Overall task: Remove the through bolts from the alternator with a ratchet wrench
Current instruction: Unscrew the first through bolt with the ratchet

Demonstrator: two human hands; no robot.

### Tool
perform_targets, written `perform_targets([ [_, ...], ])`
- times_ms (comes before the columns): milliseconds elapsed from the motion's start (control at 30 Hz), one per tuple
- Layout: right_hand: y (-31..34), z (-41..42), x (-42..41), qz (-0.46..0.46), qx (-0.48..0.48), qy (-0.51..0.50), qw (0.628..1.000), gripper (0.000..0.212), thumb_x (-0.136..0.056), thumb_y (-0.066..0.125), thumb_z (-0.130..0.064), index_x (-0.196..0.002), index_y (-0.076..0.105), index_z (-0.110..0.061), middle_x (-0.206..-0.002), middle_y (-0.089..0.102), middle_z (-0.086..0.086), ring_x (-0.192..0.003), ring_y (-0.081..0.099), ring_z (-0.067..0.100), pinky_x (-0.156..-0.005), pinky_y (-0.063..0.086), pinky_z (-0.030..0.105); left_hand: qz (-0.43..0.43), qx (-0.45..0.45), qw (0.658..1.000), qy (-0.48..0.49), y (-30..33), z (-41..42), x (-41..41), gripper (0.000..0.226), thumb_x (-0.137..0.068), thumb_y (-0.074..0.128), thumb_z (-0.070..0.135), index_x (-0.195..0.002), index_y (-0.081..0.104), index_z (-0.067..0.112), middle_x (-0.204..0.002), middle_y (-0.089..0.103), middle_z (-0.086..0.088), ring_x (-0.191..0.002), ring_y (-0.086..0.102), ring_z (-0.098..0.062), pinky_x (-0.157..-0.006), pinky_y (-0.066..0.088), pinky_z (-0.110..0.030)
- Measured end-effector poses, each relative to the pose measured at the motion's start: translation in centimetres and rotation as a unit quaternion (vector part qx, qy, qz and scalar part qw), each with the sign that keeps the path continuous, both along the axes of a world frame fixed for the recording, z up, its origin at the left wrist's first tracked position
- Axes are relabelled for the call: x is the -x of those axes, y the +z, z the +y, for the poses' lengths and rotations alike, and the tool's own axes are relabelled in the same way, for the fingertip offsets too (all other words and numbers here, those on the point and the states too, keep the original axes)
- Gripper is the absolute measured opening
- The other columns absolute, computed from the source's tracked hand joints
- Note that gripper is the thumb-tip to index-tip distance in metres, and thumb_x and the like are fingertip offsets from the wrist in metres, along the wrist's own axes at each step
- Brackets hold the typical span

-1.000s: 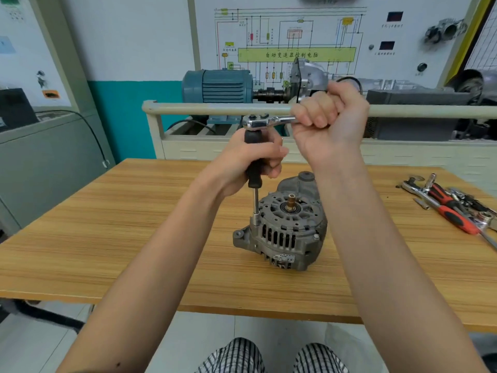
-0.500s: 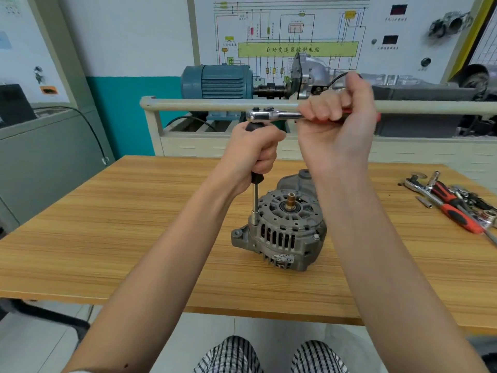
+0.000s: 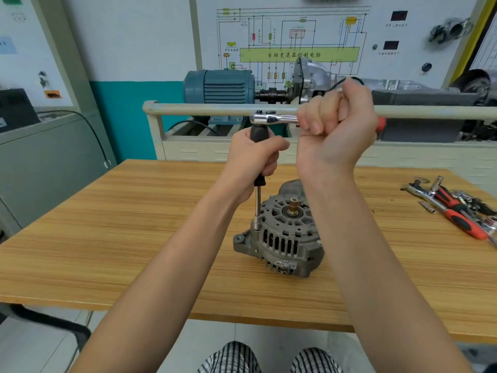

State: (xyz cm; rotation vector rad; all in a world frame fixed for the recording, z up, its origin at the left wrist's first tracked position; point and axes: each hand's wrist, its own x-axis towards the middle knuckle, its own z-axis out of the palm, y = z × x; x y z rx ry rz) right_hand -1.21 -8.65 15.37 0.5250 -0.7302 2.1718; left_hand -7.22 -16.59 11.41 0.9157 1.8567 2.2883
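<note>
1. Alternator (image 3: 279,238): below both hands on the table (image 3: 107,251); likely heavy, rigid.
2. Right hand (image 3: 336,130): fist around the ratchet wrench (image 3: 269,119) handle.
3. Left hand (image 3: 255,160): grips the black extension (image 3: 257,203), steadying its socket on a through bolt.

Bare table (image 3: 134,238) left of and in front of alternator (image 3: 279,238), open for a hand. Right of alternator: bare strip, then tool pile (image 3: 457,208) near table's right edge. Above alternator: extension (image 3: 258,203), ratchet (image 3: 271,118), both hands. Behind: rail (image 3: 201,109).
</note>
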Motion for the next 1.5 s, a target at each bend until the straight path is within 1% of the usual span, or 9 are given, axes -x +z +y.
perform_targets([
  [233,0.9,2.9,4.0,-0.096,0.16,0.298,0.936,0.059,-0.094,0.035,-0.008,-0.036,0.025,-0.017,-0.031,0.018,-0.005,-0.024,0.017,0.01,-0.029,0.017,0.019,0.012,0.023,0.984,-0.174,1.0,-1.6,0.6,0.024,-0.075,0.06,0.006,-0.061,0.041,0.01,-0.047,0.041,-0.001,-0.042,0.039,-0.018,-0.046,0.035,-0.024],
  [367,0.8,3.3,4.6,-0.109,0.164,0.344,0.918,0.062,-0.096,0.034,-0.009,-0.035,0.025,-0.015,-0.03,0.019,-0.004,-0.022,0.018,0.011,-0.028,0.017,0.018,-0.016,0.019,0.978,-0.209,1.2,-1.2,0.5,0.037,-0.077,0.056,0.006,-0.047,0.037,0.018,-0.039,0.031,0.003,-0.032,0.031,-0.013,-0.039,0.027,-0.019],
  [600,-0.4,0.2,0.0,0.001,0.04,0.04,0.998,0.051,-0.094,0.038,-0.002,-0.046,0.028,-0.018,-0.037,0.022,-0.004,-0.034,0.02,0.013,-0.041,0.024,0.026,-0.021,-0.004,0.999,-0.032,0.8,0.0,-0.3,0.042,-0.084,0.05,-0.009,-0.058,0.033,0.018,-0.041,0.025,0.006,-0.034,0.016,-0.008,-0.038,0.014,-0.016],
  [733,-2.6,-4.0,-1.9,0.11,-0.093,-0.252,0.957,0.036,-0.09,0.048,0.001,-0.063,0.041,-0.021,-0.048,0.036,-0.005,-0.043,0.031,0.017,-0.048,0.029,0.03,-0.005,-0.004,0.998,0.07,1.0,1.0,-1.4,0.037,-0.085,0.057,-0.001,-0.059,0.037,0.016,-0.052,0.032,0.0,-0.048,0.026,-0.015,-0.046,0.022,-0.025],
  [833,-2.7,-4.6,-2.0,0.115,-0.139,-0.297,0.938,0.03,-0.088,0.05,-0.003,-0.066,0.043,-0.023,-0.054,0.041,-0.006,-0.045,0.033,0.018,-0.048,0.029,0.031,0.002,-0.019,0.997,0.069,1.0,1.2,-1.7,0.03,-0.077,0.062,0.016,-0.062,0.037,0.016,-0.059,0.033,-0.003,-0.062,0.027,-0.021,-0.055,0.024,-0.032],
  [933,-1.5,-3.1,-1.6,0.106,-0.07,-0.201,0.971,0.04,-0.089,0.046,0.003,-0.058,0.038,-0.02,-0.041,0.031,-0.005,-0.038,0.025,0.012,-0.044,0.023,0.026,0.009,0.001,0.997,0.075,0.7,0.9,-1.2,0.032,-0.083,0.059,-0.005,-0.064,0.041,0.013,-0.053,0.032,-0.001,-0.048,0.025,-0.015,-0.044,0.021,-0.022],
  [1067,0.0,-0.2,-0.2,0.022,0.013,-0.002,1.0,0.054,-0.093,0.037,0.001,-0.043,0.03,-0.02,-0.036,0.02,-0.005,-0.034,0.016,0.012,-0.041,0.019,0.026,-0.002,0.002,0.998,-0.068,0.4,-0.5,0.1,0.038,-0.085,0.056,-0.008,-0.059,0.038,0.014,-0.044,0.032,0.006,-0.037,0.026,-0.009,-0.038,0.023,-0.019],
  [1267,0.7,2.8,3.7,-0.048,0.125,0.312,0.941,0.059,-0.089,0.036,-0.007,-0.032,0.026,-0.016,-0.028,0.018,-0.004,-0.022,0.018,0.01,-0.031,0.016,0.019,-0.052,0.028,0.958,-0.28,0.1,-1.9,1.0,0.03,-0.071,0.062,0.006,-0.052,0.039,0.01,-0.037,0.032,0.005,-0.028,0.027,-0.005,-0.034,0.02,-0.014],
  [1500,0.5,3.2,2.9,-0.052,0.149,0.288,0.945,0.061,-0.094,0.034,-0.007,-0.034,0.025,-0.017,-0.03,0.017,-0.005,-0.025,0.016,0.01,-0.031,0.016,0.02,-0.029,0.032,0.987,-0.154,-0.1,-0.7,0.1,0.048,-0.083,0.051,0.0,-0.044,0.032,0.021,-0.037,0.025,0.008,-0.029,0.017,-0.006,-0.037,0.016,-0.013],
])
